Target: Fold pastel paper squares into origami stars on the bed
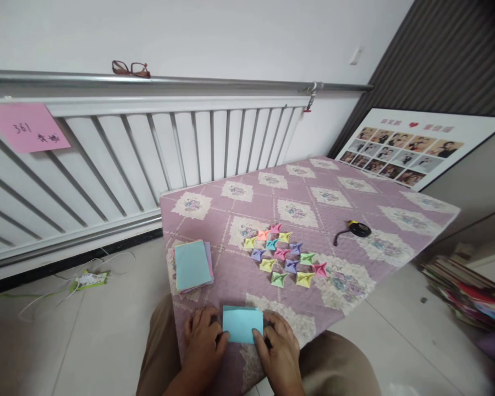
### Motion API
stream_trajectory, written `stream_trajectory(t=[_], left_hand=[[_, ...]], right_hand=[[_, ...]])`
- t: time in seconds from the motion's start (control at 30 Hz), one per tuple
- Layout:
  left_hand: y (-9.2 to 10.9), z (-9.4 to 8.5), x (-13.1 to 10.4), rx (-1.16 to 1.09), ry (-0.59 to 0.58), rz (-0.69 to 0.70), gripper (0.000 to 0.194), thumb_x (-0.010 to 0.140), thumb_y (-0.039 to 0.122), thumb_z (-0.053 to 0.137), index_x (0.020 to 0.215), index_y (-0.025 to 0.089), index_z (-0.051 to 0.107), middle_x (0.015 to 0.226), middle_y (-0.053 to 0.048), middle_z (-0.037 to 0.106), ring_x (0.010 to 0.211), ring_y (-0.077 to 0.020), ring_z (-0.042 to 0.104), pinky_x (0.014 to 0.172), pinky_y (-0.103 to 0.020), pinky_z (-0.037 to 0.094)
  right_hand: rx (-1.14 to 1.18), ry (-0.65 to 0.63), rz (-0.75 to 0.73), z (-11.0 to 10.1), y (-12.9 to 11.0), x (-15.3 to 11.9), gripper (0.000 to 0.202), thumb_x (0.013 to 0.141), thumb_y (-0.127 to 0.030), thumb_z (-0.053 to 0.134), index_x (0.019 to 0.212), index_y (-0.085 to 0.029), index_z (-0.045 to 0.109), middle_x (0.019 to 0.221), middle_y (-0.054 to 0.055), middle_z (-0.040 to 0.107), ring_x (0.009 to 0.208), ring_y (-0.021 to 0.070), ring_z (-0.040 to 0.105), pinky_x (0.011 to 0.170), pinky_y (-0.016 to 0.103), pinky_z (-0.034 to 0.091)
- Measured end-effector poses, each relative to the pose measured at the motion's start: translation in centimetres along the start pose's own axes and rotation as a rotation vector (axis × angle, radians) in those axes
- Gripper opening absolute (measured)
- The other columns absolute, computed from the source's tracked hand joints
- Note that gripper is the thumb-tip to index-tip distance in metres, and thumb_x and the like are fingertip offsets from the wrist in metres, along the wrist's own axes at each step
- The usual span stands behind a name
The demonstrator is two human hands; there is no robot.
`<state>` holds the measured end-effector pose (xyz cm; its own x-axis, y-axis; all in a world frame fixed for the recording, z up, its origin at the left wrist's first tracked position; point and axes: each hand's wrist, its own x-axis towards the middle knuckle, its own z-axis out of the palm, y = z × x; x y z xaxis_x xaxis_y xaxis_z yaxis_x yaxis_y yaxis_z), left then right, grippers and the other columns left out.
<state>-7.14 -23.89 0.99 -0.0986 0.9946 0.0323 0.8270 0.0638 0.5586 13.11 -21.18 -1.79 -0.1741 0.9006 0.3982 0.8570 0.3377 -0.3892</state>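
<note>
A light blue sheet of paper [242,325], folded in half, lies near the front edge of the table. My left hand [204,338] grips its left edge, the thumb at the lower left corner and the fingers curled beside it. On the opposite edge, my right hand [279,342] presses its thumb onto the lower right corner with the fingers bent around the side. Beyond the hands stand several small folded paper pieces [281,253] in pink, yellow, green, blue and purple. A stack of square coloured paper [193,265], light blue on top, rests at the left.
A purple patterned cloth [231,220] covers the table. Toward the right lies a black and yellow tape measure [358,228] with a strap. Behind are a white radiator [214,143] and a pipe carrying glasses [131,69]. A photo board [412,146] leans at the back right.
</note>
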Motion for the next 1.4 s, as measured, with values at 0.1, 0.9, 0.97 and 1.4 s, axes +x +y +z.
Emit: stream_trajectory(t=[0.1, 0.9, 0.97, 1.4], left_hand=[[0.1, 0.0, 0.2, -0.004, -0.003, 0.0, 0.013, 0.08, 0.025, 0.06, 0.069, 0.022, 0.064, 0.115, -0.002, 0.062, 0.111, -0.0265, 0.048, 0.1, -0.052, 0.024], [0.7, -0.3, 0.7, 0.043, -0.085, -0.08, 0.014, 0.076, 0.025, 0.058, 0.063, 0.021, 0.06, 0.116, -0.002, 0.06, 0.113, -0.0254, 0.045, 0.101, -0.046, 0.022], [0.8, -0.5, 0.7, 0.048, -0.095, -0.087, 0.014, 0.077, 0.025, 0.057, 0.063, 0.021, 0.06, 0.116, -0.002, 0.06, 0.113, -0.0254, 0.045, 0.101, -0.046, 0.021], [-1.3, 1.7, 0.3, 0.187, 0.07, 0.209, 0.044, 0.08, 0.018, 0.057, 0.124, 0.025, 0.056, 0.133, -0.009, 0.052, 0.122, -0.0298, 0.042, 0.105, -0.052, 0.023]], right_hand=[[-0.031, 0.008, 0.031, 0.3, 0.0, 0.1, 0.022, 0.086, -0.037, 0.057, 0.069, -0.025, 0.062, 0.109, 0.006, 0.065, 0.109, 0.0302, 0.055, 0.084, 0.045, 0.047], [-0.115, -0.01, 0.104, 0.8, -0.1, 0.1, 0.03, 0.078, -0.041, 0.065, 0.056, -0.024, 0.055, 0.108, 0.004, 0.066, 0.106, 0.029, 0.055, 0.079, 0.041, 0.044], [-0.109, -0.014, 0.109, 0.8, -0.1, 0.1, 0.029, 0.078, -0.041, 0.065, 0.056, -0.024, 0.055, 0.109, 0.004, 0.066, 0.107, 0.029, 0.054, 0.079, 0.04, 0.044], [-0.086, 0.019, 0.09, 0.4, -0.5, 0.2, 0.029, 0.081, -0.04, 0.061, 0.058, -0.024, 0.054, 0.108, 0.005, 0.066, 0.106, 0.0285, 0.055, 0.078, 0.04, 0.045]])
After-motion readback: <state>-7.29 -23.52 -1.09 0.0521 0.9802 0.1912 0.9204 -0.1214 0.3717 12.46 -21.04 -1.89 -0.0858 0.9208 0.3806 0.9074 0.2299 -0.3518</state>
